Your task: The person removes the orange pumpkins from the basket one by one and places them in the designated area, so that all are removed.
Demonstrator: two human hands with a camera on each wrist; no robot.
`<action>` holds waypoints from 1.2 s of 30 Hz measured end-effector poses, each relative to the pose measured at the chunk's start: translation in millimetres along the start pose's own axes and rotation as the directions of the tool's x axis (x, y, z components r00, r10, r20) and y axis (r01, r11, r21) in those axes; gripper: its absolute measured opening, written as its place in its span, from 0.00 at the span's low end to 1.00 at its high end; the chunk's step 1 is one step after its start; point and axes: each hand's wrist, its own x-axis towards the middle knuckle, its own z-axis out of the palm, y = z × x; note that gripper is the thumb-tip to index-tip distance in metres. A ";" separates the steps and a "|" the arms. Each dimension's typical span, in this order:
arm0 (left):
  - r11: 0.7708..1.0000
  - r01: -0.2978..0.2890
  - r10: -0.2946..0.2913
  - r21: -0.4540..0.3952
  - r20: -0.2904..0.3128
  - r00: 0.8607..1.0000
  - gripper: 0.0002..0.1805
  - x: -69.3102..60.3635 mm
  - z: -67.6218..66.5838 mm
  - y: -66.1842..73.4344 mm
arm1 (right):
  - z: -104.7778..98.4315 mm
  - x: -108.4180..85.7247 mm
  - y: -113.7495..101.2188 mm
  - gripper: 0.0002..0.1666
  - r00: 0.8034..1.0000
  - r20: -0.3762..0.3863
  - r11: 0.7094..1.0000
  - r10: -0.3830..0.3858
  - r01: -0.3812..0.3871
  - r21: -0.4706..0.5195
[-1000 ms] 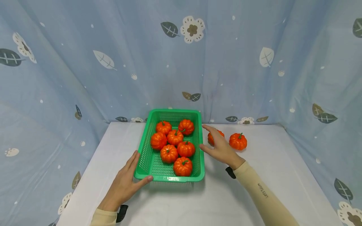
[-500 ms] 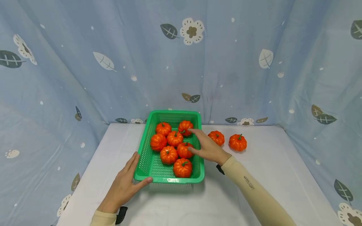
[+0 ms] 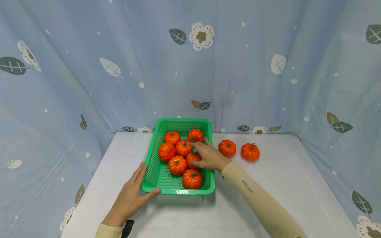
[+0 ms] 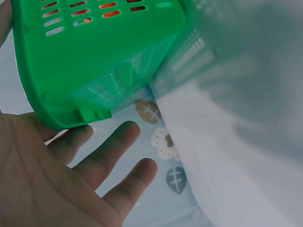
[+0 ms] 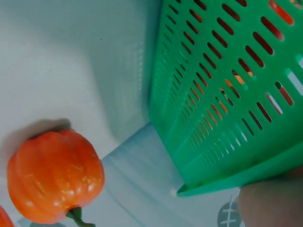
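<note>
A green plastic basket [image 3: 148, 155] holds several small orange pumpkins with green stems, among them a front one [image 3: 191, 179]. My left hand [image 3: 129, 195] lies at its near left corner, thumb at the front rim, fingers straight along the left side; the left wrist view shows those fingers [image 4: 106, 153] spread beside the rim. My right hand [image 3: 209, 157] reaches over the right rim, fingers and thumb spread above a pumpkin [image 3: 191, 158] that it partly hides. Contact with that pumpkin cannot be made out. In the right wrist view the basket wall hides most of this hand [image 5: 272, 203].
Two more pumpkins stand on the white table [image 3: 276, 185] right of the basket: a nearer one [image 3: 227, 148] and one farther right [image 3: 250, 152]. A blue patterned curtain [image 3: 247, 82] hangs behind and at both sides. The basket's raised rim borders the right hand.
My right hand has moved left, from outside the right rim to over the pumpkins in the basket, uncovering the nearer table pumpkin. The left hand and the basket stay in place.
</note>
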 end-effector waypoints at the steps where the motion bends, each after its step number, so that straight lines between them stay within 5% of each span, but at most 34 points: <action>1: 1.000 0.002 -0.002 0.001 -0.001 1.000 0.58 0.1 0.4 -0.3 | 0.8 1.2 -0.4 0.46 1.000 0.008 1.000 0.003 -0.003 -0.025; 17: 1.000 0.003 -0.003 0.005 -0.001 1.000 0.57 1.6 1.7 -0.2 | 5.4 9.0 -4.6 0.44 0.990 0.120 0.963 0.075 -0.040 -0.268; 36: 1.000 0.011 -0.011 0.006 -0.005 1.000 0.57 -0.4 -0.9 2.6 | 2.9 5.9 -6.1 0.40 0.992 0.115 0.978 0.060 -0.035 -0.205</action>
